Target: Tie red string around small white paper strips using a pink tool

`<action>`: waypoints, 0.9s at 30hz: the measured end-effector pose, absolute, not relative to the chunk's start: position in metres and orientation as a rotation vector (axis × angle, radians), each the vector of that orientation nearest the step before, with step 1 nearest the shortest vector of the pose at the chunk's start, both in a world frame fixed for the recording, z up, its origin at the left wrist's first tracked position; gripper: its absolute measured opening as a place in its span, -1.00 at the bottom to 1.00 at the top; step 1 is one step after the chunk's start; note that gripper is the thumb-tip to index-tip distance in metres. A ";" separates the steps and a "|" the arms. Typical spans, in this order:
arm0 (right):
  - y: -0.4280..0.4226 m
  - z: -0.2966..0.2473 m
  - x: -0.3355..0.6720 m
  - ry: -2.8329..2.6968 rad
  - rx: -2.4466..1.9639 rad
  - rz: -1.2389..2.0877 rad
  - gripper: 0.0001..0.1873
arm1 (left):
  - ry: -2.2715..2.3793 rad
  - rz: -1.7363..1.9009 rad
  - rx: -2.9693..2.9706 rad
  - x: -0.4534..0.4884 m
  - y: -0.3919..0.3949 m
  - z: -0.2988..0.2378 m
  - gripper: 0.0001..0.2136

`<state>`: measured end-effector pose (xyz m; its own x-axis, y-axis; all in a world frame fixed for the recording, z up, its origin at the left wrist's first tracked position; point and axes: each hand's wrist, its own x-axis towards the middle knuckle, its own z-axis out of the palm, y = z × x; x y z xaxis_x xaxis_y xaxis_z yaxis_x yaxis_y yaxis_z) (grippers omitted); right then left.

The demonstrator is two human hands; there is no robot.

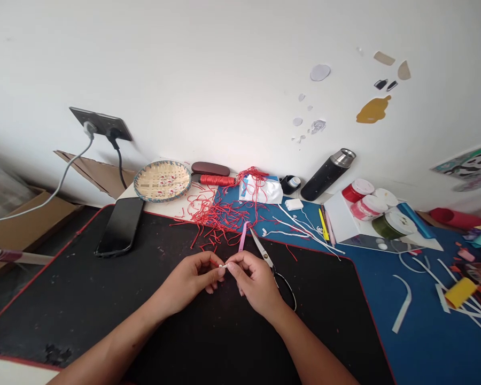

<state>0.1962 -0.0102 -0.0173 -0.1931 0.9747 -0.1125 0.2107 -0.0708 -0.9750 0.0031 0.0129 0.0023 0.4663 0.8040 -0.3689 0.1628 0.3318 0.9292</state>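
Note:
My left hand [196, 280] and my right hand [256, 280] meet over the black mat [152, 305], fingertips almost touching. Both pinch a small white piece [223, 266], too small to make out fully. A bit of red cord shows by my left fingers. Just beyond my right hand lie open scissors [261, 248] with dark handles, partly hidden by the hand, and a thin pink-purple tool [243, 235]. Many cut lengths of red cord [208, 214] lie tangled behind my hands.
Along the wall stand a woven basket [140, 193] with small pieces, a red thread spool [217, 180], a white packet [270, 191] and a black flask [324, 176]. A phone [120, 227] lies left. Paint jars [393, 223] and paper strips [403, 305] are right.

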 end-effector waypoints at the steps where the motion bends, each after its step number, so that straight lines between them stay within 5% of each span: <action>1: -0.010 -0.018 0.196 -1.473 -1.328 1.323 -0.76 | 1.038 0.564 1.192 0.003 0.013 0.002 -0.66; 18: -0.012 -0.015 0.194 -1.650 -1.294 1.295 -0.86 | 1.087 0.873 1.117 0.003 0.013 -0.001 -0.72; 27: -0.012 -0.021 0.196 -1.399 -1.271 1.420 -0.75 | 1.019 0.633 1.133 0.005 0.012 0.000 -0.64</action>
